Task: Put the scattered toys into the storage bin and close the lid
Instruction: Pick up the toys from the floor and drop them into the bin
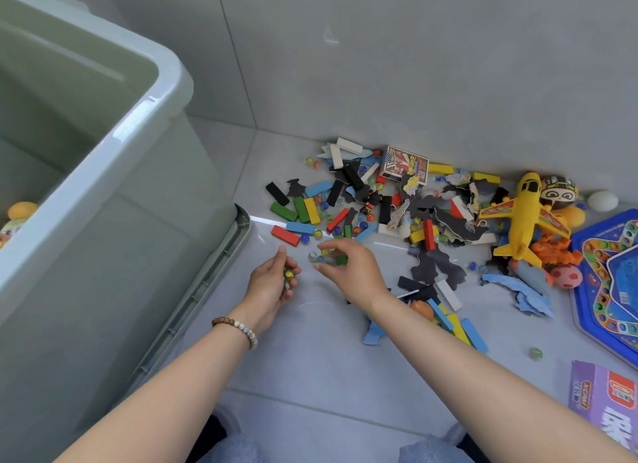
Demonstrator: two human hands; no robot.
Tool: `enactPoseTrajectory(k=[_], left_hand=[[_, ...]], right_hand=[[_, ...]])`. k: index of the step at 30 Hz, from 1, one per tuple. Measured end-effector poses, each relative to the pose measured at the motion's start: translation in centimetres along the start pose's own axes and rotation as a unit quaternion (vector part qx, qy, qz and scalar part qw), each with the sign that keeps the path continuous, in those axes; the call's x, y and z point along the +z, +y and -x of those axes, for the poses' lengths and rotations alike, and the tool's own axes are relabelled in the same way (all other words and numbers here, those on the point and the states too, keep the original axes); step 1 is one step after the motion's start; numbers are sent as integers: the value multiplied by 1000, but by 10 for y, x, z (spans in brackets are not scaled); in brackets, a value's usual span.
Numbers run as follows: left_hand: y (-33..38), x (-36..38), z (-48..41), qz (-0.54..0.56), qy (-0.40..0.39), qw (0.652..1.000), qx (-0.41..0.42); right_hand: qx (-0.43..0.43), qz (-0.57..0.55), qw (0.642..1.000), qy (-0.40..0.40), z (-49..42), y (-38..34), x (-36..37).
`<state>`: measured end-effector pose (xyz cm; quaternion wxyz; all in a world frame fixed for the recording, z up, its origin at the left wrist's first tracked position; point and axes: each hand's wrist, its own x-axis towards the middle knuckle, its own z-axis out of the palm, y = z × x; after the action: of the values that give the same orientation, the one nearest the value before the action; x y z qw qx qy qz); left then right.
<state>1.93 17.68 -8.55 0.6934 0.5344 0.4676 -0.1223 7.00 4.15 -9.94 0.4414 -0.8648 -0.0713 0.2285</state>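
Note:
A large pale green storage bin (pixel 114 141) stands open at the left, with a few toys at its bottom. Scattered toys lie on the floor against the wall: coloured wooden blocks (pixel 303 210), glass marbles (pixel 305 238), dark puzzle pieces (pixel 435 266), a yellow toy plane (pixel 524 217). My left hand (pixel 272 286) is cupped around several marbles just right of the bin. My right hand (pixel 348 262) pinches marbles and a small green block above the floor, close to the left hand.
The bin's lid (pixel 207 290) leans between the bin and the floor. A blue game board (pixel 607 276) and a purple box (pixel 607 404) lie at the right. A card box (pixel 404 165), a white egg (pixel 602 200) and an orange toy (pixel 556 252) sit by the wall.

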Motion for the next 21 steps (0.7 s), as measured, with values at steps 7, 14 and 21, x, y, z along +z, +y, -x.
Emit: enactPoseTrajectory(k=[7, 14, 21], left_hand=[[-1, -27, 1, 2, 16, 1000, 19], [2, -37, 3, 8, 3, 1000, 23], [0, -43, 2, 14, 2, 1000, 19]], right_hand=[[-41, 128, 991, 15, -12, -4, 19], [-69, 203, 977, 11, -12, 0, 20], [-74, 214, 974, -13, -20, 0, 18]])
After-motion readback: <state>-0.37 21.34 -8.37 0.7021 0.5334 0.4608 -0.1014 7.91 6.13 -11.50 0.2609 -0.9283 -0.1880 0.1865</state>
